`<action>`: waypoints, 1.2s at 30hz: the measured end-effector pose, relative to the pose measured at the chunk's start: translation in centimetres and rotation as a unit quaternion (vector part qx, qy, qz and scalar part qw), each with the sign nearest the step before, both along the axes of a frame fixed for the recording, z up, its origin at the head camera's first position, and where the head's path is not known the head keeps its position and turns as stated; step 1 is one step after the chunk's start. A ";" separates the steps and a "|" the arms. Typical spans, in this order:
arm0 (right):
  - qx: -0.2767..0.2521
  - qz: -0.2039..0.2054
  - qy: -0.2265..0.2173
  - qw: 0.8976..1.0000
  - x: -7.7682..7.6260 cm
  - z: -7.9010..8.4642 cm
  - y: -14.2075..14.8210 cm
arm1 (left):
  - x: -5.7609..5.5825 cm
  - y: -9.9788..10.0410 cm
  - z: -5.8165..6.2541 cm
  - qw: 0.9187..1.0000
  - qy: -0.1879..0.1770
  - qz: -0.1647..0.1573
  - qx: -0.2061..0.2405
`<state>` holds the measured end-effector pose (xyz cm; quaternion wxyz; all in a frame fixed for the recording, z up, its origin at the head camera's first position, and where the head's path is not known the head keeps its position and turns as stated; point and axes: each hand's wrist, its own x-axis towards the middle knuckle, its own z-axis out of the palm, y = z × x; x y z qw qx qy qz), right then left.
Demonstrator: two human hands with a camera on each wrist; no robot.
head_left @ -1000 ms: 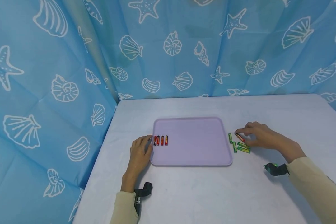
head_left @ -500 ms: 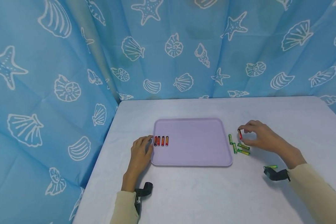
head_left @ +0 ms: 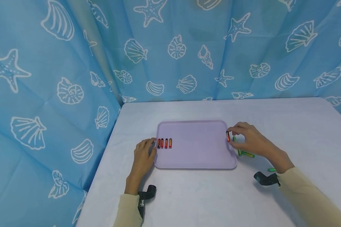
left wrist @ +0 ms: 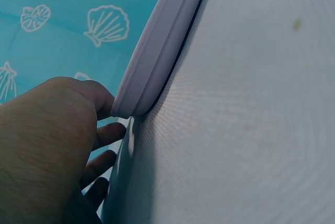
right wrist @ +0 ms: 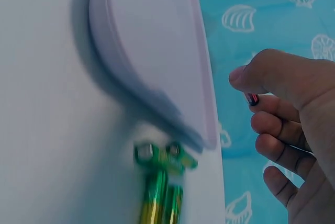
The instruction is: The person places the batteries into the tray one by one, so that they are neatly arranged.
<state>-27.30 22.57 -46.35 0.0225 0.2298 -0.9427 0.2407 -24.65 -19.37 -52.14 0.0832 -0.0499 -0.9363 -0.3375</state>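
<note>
My right hand (head_left: 248, 137) pinches a red battery with black ends (head_left: 228, 136) between thumb and fingertips, over the right rim of the lilac tray (head_left: 199, 148). In the right wrist view, only a bit of the battery (right wrist: 252, 99) shows below the thumb. Several more red batteries (head_left: 166, 143) stand in a side-by-side row at the tray's left end, all pointing away from me. My left hand (head_left: 143, 156) rests against the tray's left edge; in the left wrist view its thumb touches the tray rim (left wrist: 152, 51), with the fingers loosely bent below.
Green batteries (head_left: 248, 154) lie on the white tablecloth (head_left: 187, 198) right of the tray, partly hidden by the right hand. Another green battery (head_left: 272, 170) lies nearer the right wrist. A blue seashell curtain (head_left: 159, 63) borders the table's back and left.
The right hand has lifted the red battery from beside the green ones, turned it more upright and carried it left to the tray's right rim. The left hand stays at the tray's edge.
</note>
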 end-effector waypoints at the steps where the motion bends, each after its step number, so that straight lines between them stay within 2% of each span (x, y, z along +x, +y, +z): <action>1: -0.003 0.002 -0.001 1.000 0.0 -0.1 -0.3 | 0.0 0.0 0.0 1.000 0.001 0.000 0.000; 14: -0.036 0.041 0.019 0.998 -0.4 -0.5 -4.4 | -0.2 -0.3 -0.2 1.000 0.006 -0.005 0.001; 23: -0.051 0.041 0.015 0.998 -0.6 -0.5 -6.9 | -0.2 -0.3 -0.1 1.000 0.005 -0.004 -0.002; 29: -0.062 0.059 0.030 0.996 -0.7 -0.8 -8.5 | -0.2 -0.2 0.1 1.000 0.008 -0.002 -0.002; 36: -0.058 0.062 0.027 0.996 -0.8 -1.1 -10.3 | -0.2 -0.2 0.0 1.000 0.006 0.001 -0.007</action>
